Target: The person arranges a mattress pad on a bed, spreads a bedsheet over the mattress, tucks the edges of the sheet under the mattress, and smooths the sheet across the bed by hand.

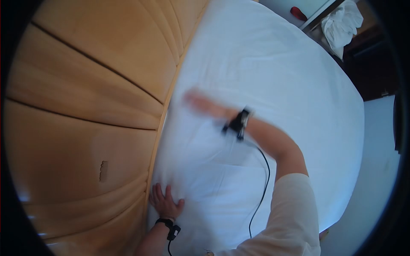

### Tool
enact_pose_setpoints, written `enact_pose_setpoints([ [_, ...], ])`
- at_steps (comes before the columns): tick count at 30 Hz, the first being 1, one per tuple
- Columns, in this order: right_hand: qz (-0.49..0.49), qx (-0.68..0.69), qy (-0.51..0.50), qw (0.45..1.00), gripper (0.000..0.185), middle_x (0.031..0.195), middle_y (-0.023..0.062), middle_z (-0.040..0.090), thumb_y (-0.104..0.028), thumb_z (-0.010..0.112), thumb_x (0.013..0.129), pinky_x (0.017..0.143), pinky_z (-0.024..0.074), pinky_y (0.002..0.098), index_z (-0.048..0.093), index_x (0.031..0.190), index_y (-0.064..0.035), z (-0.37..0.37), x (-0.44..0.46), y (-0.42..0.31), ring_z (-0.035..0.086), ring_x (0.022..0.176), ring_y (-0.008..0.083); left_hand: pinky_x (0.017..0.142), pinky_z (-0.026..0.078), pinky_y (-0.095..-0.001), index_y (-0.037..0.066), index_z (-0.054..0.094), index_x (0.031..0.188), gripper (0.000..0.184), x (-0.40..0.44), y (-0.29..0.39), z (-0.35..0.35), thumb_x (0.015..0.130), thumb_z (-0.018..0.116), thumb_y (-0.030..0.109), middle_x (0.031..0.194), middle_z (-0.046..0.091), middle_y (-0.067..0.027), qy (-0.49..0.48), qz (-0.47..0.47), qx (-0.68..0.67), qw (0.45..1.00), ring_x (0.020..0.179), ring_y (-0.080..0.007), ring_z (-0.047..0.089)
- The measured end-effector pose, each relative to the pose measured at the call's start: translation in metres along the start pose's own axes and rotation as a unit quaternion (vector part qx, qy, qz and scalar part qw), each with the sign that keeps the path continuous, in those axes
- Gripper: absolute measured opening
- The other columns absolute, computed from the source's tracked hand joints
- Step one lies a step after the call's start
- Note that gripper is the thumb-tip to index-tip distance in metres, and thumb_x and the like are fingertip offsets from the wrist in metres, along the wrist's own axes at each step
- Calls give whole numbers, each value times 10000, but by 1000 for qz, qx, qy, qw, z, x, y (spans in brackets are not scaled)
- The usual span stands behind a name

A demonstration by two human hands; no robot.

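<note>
A white sheet [239, 187] covers the bed, with faint creases around the middle. My left hand [166, 204] lies on it with fingers spread, close against the tan padded headboard [85, 85]. Farther up the bed, my right hand [200, 102] is smeared by motion, over the sheet and near the headboard's edge. Its fingers cannot be made out, and no object shows in it. A black strapped device with a cable [237, 123] sits on my right wrist, and another dark wristband device [172, 230] is on my left.
The headboard has dark seams and a worn patch [103, 171]. Beyond the bed's far right edge lie a crumpled white cloth [341, 25] and a red object [298, 13]. Dark furniture [371, 64] stands there too, with pale floor [376, 170] alongside the bed.
</note>
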State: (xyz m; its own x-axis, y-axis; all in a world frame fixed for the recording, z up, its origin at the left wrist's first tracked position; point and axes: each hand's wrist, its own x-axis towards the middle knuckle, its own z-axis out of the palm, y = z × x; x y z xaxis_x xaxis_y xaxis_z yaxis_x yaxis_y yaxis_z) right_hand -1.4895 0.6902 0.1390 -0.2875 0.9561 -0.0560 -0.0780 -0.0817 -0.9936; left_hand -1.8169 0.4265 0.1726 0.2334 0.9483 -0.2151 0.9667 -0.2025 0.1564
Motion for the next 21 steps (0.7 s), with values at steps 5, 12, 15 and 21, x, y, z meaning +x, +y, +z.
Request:
enact_pose_setpoints([
  [5, -70, -27, -54, 996, 329, 1047, 85, 656, -252, 522, 939, 871, 445, 267, 597, 1110, 19, 23, -31, -108, 592, 916, 120, 1005, 150, -645, 79, 409, 1261, 737, 0, 2, -2, 653, 598, 450, 1391, 260, -250, 3, 16, 2, 1000, 1297, -425, 215],
  [12, 279, -473, 571, 610, 622, 1324, 181, 443, -526, 386, 892, 999, 309, 523, 397, 1337, -90, -228, -38, -68, 413, 1237, 336, 1009, 128, -652, 75, 373, 1282, 754, -4, -8, 10, 656, 594, 433, 1395, 248, -249, 22, 35, -2, 999, 1296, -429, 208],
  [15, 254, -712, 139, 639, 577, 1362, 197, 390, -457, 423, 888, 1030, 262, 531, 419, 1309, -63, -185, 27, -33, 330, 1279, 368, 1005, 125, -657, 95, 371, 1288, 755, -4, -8, 11, 660, 590, 451, 1401, 243, -242, 13, 24, -4, 1000, 1294, -425, 214],
  [21, -102, -305, 39, 946, 423, 1108, 180, 573, -345, 527, 907, 970, 359, 362, 546, 1171, -16, -16, 39, -35, 512, 1099, 228, 1006, 125, -652, 104, 378, 1285, 762, -5, -7, 13, 649, 599, 460, 1404, 240, -235, 31, 27, -12, 999, 1298, -421, 207],
])
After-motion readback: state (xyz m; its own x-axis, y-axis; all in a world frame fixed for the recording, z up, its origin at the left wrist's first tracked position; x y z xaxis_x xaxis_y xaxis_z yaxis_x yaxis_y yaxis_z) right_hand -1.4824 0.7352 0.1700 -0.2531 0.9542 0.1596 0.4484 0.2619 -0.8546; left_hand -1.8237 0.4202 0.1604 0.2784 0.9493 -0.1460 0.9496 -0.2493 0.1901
